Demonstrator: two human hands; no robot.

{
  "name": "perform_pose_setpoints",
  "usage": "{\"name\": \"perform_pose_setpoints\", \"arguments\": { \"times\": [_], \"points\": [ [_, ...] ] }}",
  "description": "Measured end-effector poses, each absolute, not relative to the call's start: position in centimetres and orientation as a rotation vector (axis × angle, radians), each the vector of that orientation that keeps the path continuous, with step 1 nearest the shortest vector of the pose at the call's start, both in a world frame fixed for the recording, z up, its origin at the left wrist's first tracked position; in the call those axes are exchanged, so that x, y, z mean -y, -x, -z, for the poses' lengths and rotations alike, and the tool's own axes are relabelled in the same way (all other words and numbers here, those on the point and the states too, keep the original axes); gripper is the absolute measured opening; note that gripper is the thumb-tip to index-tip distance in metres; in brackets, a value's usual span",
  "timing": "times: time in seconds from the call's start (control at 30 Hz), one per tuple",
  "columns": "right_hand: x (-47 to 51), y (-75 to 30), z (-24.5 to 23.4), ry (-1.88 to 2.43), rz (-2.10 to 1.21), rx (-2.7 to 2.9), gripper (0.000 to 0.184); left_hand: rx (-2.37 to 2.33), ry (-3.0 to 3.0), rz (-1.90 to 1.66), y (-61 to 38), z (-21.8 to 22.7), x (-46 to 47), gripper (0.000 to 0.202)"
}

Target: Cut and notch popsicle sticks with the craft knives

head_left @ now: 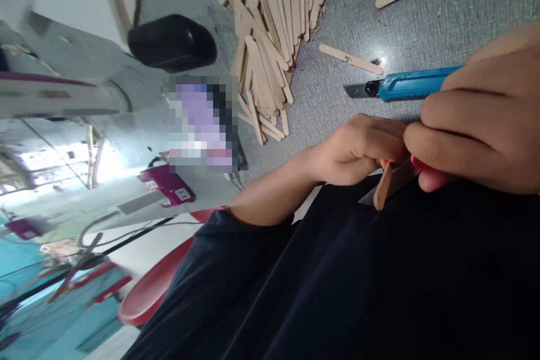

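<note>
Nearest, a dark garment point(358, 292) fills the foreground from 5 to 7 o'clock. Just above it the left hand point(363, 149) pinches a short wooden stick point(382, 188) by its top end. The right hand point(481, 124), at 3 o'clock of it, is curled tight around a grey blade point(399, 179) lying against the stick. Only a red sliver of the blade's handle shows under the fingers, and the frame edge cuts this hand off.

Beyond, at 12 o'clock of the hands, a blue utility knife point(413, 84) lies on the grey table point(485, 17) with its blade out. A single stick point(350, 59) lies just past it. Farther, at 11 o'clock, is a pile of sticks point(270, 39), and at 10 o'clock a black case point(172, 42). A pixelated patch at 9 o'clock cannot be made out.
</note>
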State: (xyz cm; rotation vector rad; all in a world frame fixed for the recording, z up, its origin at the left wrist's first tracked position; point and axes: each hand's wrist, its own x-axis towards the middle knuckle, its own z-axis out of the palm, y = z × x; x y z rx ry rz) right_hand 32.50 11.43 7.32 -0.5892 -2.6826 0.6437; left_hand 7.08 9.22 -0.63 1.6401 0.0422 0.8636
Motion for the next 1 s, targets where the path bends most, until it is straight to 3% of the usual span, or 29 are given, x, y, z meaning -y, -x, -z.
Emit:
{"name": "perform_pose_setpoints", "arguments": {
  "times": [0.13,0.3,0.47,1.0],
  "points": [
    [-11.6,-32.3,-7.0,0.457,-0.358,2.739,0.060,-0.216,-1.665,-0.899,-7.1,0.5,-8.2,0.044],
    [-10.9,-31.8,-7.0,0.641,-0.154,2.730,0.054,-0.385,-1.656,-0.940,-6.9,0.3,-6.5,0.050],
    [-10.1,-31.4,-6.8,0.615,0.008,2.862,0.060,-0.576,-1.775,-0.920,-6.9,0.0,-5.7,0.059],
    [-9.9,-31.3,-6.0,0.683,-0.059,2.894,0.065,-0.540,-1.856,-1.052,-7.8,0.5,-6.5,0.047]
  ]
}}
